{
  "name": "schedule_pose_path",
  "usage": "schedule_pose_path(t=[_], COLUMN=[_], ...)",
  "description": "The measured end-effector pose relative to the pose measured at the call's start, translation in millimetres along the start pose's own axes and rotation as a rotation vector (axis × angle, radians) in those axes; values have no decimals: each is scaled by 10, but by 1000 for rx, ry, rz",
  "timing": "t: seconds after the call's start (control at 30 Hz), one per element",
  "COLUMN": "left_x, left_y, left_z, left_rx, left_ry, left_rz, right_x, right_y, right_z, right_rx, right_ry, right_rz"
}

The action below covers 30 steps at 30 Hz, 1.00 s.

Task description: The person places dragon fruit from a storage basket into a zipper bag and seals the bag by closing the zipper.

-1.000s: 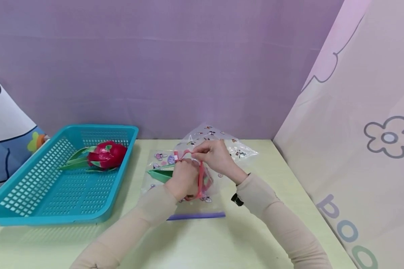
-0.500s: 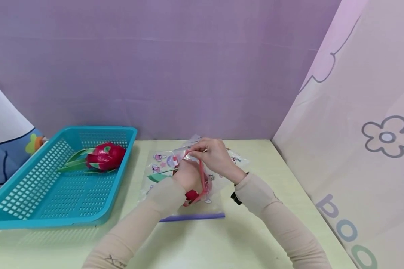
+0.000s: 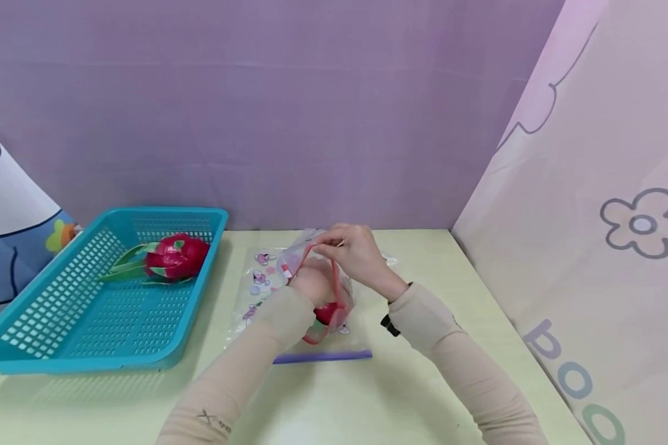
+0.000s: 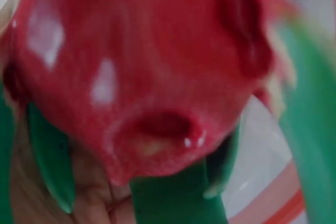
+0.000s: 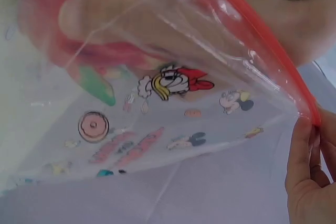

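While the bag [image 5: 210, 127] is pinched at its red rim [image 5: 269, 40] by the right hand [image 3: 353, 253], the dragon fruit [image 4: 147, 77] is gripped inside by the left hand [image 3: 313, 284]; probably light but kinda slick, best cupped underneath.

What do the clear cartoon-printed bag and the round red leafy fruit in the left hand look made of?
Clear cartoon-printed bag: probably thin glossy plastic film; transparent, with creases and glints. Round red leafy fruit: glossy, perhaps moulded plastic, given bright highlights; coated foam also possible.
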<state>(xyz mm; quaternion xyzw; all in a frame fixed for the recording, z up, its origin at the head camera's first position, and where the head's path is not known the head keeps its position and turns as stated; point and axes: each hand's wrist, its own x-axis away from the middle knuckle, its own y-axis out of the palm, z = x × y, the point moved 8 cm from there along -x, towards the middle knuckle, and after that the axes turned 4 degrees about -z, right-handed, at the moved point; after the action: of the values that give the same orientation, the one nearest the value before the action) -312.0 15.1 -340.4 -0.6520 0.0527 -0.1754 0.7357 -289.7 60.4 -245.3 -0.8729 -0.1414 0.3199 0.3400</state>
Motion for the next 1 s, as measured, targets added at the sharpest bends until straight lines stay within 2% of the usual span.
schedule_pose_path(t=[0.07,0.33,0.47,0.6,0.7,0.8,0.9,1.0], left_x=[1,-106,-185,-221,-199,-141,-60,63], left_y=[6,65,136,150,96,49,19,-17], left_z=[-32,-54,-68,-49,0,37,58,70], left_rx=[42,-16,-4,-1,2,39,65,67], left_ry=[1,22,17,40,80,100,109,130], left_rz=[9,2,-24,-5,48,68,76,111], right_x=[-4,0,3,9,7,4,4,5], right_y=[-10,-55,-88,-118,-136,-146,-160,-180], right_z=[-15,-14,21,66,81,99,132,167], right_rx=[-11,-1,5,9,9,6,-11,-32], right_ry=[-10,11,32,45,43,44,61,72], right_rz=[7,22,36,61,73,68,62,62])
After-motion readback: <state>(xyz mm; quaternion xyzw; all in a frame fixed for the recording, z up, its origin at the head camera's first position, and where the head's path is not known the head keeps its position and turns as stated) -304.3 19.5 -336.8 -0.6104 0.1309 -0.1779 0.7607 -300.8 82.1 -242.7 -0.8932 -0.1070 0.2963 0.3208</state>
